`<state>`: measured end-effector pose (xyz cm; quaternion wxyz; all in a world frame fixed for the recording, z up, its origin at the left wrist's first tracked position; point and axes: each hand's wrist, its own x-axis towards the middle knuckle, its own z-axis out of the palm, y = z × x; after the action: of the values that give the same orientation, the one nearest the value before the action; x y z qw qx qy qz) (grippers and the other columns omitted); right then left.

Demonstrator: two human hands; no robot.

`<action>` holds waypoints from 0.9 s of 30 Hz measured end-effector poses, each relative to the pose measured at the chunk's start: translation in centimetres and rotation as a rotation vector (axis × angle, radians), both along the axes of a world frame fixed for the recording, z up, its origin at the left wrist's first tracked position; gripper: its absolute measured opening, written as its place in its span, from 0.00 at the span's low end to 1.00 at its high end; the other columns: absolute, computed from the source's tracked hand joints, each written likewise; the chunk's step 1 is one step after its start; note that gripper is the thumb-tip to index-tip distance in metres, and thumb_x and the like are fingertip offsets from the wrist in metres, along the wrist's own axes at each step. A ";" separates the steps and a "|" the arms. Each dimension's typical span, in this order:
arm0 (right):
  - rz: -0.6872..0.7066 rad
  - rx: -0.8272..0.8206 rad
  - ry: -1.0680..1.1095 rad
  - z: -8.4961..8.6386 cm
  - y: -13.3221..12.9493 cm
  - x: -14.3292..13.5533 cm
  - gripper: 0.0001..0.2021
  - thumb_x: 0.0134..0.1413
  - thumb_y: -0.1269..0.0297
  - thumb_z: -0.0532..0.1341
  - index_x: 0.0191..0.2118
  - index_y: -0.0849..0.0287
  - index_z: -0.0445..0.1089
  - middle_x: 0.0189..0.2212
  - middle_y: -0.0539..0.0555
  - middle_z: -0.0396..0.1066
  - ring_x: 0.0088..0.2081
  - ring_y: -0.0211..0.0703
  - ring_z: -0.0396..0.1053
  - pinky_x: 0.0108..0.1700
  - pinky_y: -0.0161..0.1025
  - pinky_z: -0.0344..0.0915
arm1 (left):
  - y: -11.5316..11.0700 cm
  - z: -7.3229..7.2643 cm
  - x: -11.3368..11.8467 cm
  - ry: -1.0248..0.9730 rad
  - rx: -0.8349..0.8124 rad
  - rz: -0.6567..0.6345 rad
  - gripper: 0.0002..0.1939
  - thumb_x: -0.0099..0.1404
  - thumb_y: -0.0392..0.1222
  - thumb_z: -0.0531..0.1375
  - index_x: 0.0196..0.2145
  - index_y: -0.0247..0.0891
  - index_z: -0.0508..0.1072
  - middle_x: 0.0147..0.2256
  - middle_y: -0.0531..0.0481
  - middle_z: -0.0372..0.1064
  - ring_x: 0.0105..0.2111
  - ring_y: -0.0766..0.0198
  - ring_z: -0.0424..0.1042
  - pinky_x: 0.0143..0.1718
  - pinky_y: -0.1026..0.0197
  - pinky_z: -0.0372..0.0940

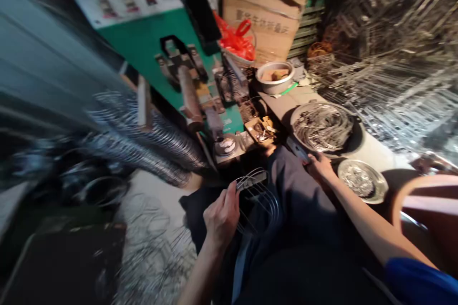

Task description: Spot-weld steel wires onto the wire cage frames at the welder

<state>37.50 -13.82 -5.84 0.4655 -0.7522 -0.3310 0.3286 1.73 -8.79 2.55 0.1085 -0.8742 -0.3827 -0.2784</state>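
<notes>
My left hand (pixel 222 214) is closed on a bent wire frame (pixel 274 207), which has curved wires and a flat metal strip across its top. The frame hangs over my lap against dark trousers. At the bench edge, beside the large basin of wire pieces (pixel 322 126), is my right hand (pixel 319 167). Its fingers curl round the near end of a flat grey piece (pixel 297 148), whose kind is too blurred to tell. A shallow metal bowl of small shiny parts (pixel 358 180) stands close to my right forearm.
Ahead stands a green machine (pixel 143 40) with a clamp fixture (pixel 188 90). Stacked wire rings (pixel 153 147) lie left. A small parts box (pixel 260 129), white bowl (pixel 275 77) and cardboard box (pixel 265 14) are beyond. Wire racks (pixel 400 76) pile up right, near a pink tub (pixel 425 183).
</notes>
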 end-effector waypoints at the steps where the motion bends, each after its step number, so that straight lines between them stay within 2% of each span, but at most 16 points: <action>1: 0.046 0.032 -0.027 1.1 0.8 -0.8 0.22 0.62 0.49 0.55 0.49 0.63 0.70 0.43 0.60 0.74 0.48 0.51 0.69 0.56 0.50 0.62 | 0.4 0.3 -0.1 -0.008 -0.023 0.000 0.12 0.71 0.37 0.56 0.49 0.36 0.74 0.34 0.48 0.79 0.26 0.67 0.76 0.29 0.67 0.65; 3: 0.258 0.166 -0.079 3.9 2.4 -3.2 0.22 0.63 0.49 0.54 0.52 0.61 0.70 0.48 0.59 0.74 0.51 0.52 0.69 0.58 0.50 0.61 | 1.0 1.1 -0.4 -0.045 -0.047 -0.007 0.12 0.71 0.36 0.55 0.50 0.35 0.73 0.36 0.47 0.79 0.29 0.66 0.77 0.31 0.68 0.66; 5: 0.563 0.325 -0.159 7.1 3.7 -6.2 0.23 0.62 0.49 0.57 0.56 0.58 0.69 0.52 0.58 0.72 0.54 0.52 0.68 0.59 0.50 0.61 | 1.4 2.4 -0.6 -0.112 -0.043 -0.026 0.13 0.72 0.36 0.54 0.51 0.35 0.72 0.38 0.45 0.79 0.32 0.65 0.78 0.34 0.68 0.68; 7: 0.756 0.442 -0.277 9.8 4.7 -9.2 0.25 0.61 0.49 0.59 0.58 0.57 0.67 0.53 0.58 0.72 0.53 0.51 0.69 0.57 0.48 0.64 | 1.8 3.8 -1.0 -0.206 -0.050 -0.054 0.13 0.72 0.36 0.54 0.51 0.34 0.71 0.41 0.44 0.78 0.36 0.63 0.78 0.38 0.67 0.69; 9: 0.794 0.488 -0.399 11.6 5.4 -11.4 0.22 0.63 0.50 0.57 0.57 0.57 0.68 0.50 0.59 0.73 0.48 0.48 0.73 0.53 0.45 0.67 | 2.2 4.8 -1.4 -0.303 -0.139 -0.058 0.12 0.73 0.38 0.52 0.49 0.35 0.73 0.40 0.44 0.78 0.37 0.62 0.78 0.39 0.65 0.69; 11: 0.797 0.421 -0.453 12.2 6.0 -12.6 0.19 0.67 0.51 0.52 0.50 0.57 0.71 0.42 0.57 0.77 0.36 0.44 0.76 0.45 0.41 0.70 | 3.0 5.0 -1.8 -0.381 -0.363 -0.030 0.14 0.73 0.43 0.51 0.46 0.35 0.74 0.32 0.48 0.77 0.29 0.64 0.76 0.33 0.66 0.68; 12: 0.815 0.348 -0.453 12.1 6.2 -12.9 0.19 0.68 0.51 0.50 0.44 0.58 0.72 0.35 0.55 0.77 0.30 0.42 0.75 0.40 0.39 0.70 | 3.6 4.5 -2.0 -0.412 -0.507 -0.010 0.16 0.73 0.45 0.51 0.44 0.36 0.75 0.27 0.51 0.74 0.24 0.66 0.73 0.29 0.66 0.67; 14: 0.855 0.177 -0.411 11.1 6.6 -13.2 0.21 0.69 0.50 0.48 0.35 0.58 0.71 0.22 0.50 0.72 0.20 0.39 0.71 0.32 0.36 0.67 | 4.6 2.7 -2.3 -0.472 -0.751 0.039 0.18 0.72 0.50 0.51 0.40 0.35 0.76 0.22 0.54 0.69 0.18 0.68 0.68 0.22 0.67 0.62; 15: 0.866 0.104 -0.384 10.4 6.6 -13.2 0.22 0.69 0.49 0.47 0.33 0.58 0.70 0.18 0.48 0.68 0.18 0.40 0.71 0.29 0.36 0.66 | 4.9 1.4 -2.4 -0.502 -0.819 0.064 0.19 0.72 0.51 0.52 0.39 0.35 0.76 0.21 0.55 0.68 0.17 0.68 0.67 0.20 0.67 0.61; 17: 0.858 0.009 -0.349 8.7 6.6 -13.2 0.23 0.68 0.49 0.47 0.33 0.58 0.69 0.16 0.46 0.66 0.18 0.41 0.71 0.28 0.35 0.66 | 5.2 -1.2 -2.4 -0.554 -0.846 0.114 0.18 0.70 0.51 0.54 0.38 0.35 0.76 0.22 0.54 0.70 0.19 0.67 0.68 0.22 0.67 0.61; 19: 0.839 -0.034 -0.349 7.1 6.4 -13.2 0.21 0.68 0.49 0.48 0.39 0.59 0.71 0.19 0.48 0.70 0.19 0.42 0.72 0.30 0.36 0.68 | 4.9 -3.2 -2.4 -0.582 -0.812 0.138 0.16 0.70 0.50 0.55 0.40 0.35 0.76 0.25 0.51 0.73 0.22 0.66 0.71 0.25 0.67 0.64; 21: 0.819 -0.018 -0.389 6.3 6.4 -13.2 0.20 0.67 0.49 0.51 0.49 0.57 0.71 0.28 0.51 0.77 0.24 0.43 0.75 0.34 0.37 0.70 | 4.4 -4.2 -2.3 -0.582 -0.765 0.131 0.15 0.70 0.48 0.55 0.43 0.36 0.76 0.29 0.49 0.76 0.26 0.64 0.74 0.29 0.66 0.66; 22: 0.812 0.012 -0.423 6.0 6.5 -13.2 0.20 0.66 0.50 0.53 0.54 0.56 0.69 0.35 0.54 0.79 0.29 0.44 0.77 0.37 0.39 0.71 | 4.3 -4.4 -2.3 -0.574 -0.735 0.119 0.15 0.70 0.47 0.55 0.44 0.36 0.76 0.31 0.48 0.77 0.28 0.63 0.75 0.31 0.65 0.67; 24: 0.799 0.099 -0.513 5.8 6.9 -13.4 0.20 0.66 0.52 0.54 0.57 0.53 0.68 0.48 0.56 0.76 0.41 0.48 0.78 0.45 0.41 0.72 | 4.2 -4.4 -2.4 -0.547 -0.665 0.094 0.13 0.70 0.45 0.56 0.45 0.37 0.76 0.35 0.47 0.78 0.32 0.62 0.77 0.36 0.63 0.69; 27: 0.777 0.227 -0.586 5.3 7.6 -13.7 0.18 0.67 0.54 0.53 0.55 0.52 0.71 0.52 0.54 0.74 0.51 0.50 0.73 0.53 0.44 0.69 | 4.4 -4.7 -2.4 -0.528 -0.561 0.087 0.12 0.70 0.43 0.56 0.45 0.37 0.76 0.37 0.45 0.78 0.35 0.60 0.77 0.39 0.61 0.69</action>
<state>23.76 -6.20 -0.52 0.2751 -0.5785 -0.7372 0.2147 -0.63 -4.36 -2.19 -0.2252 -0.7510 -0.4956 -0.3737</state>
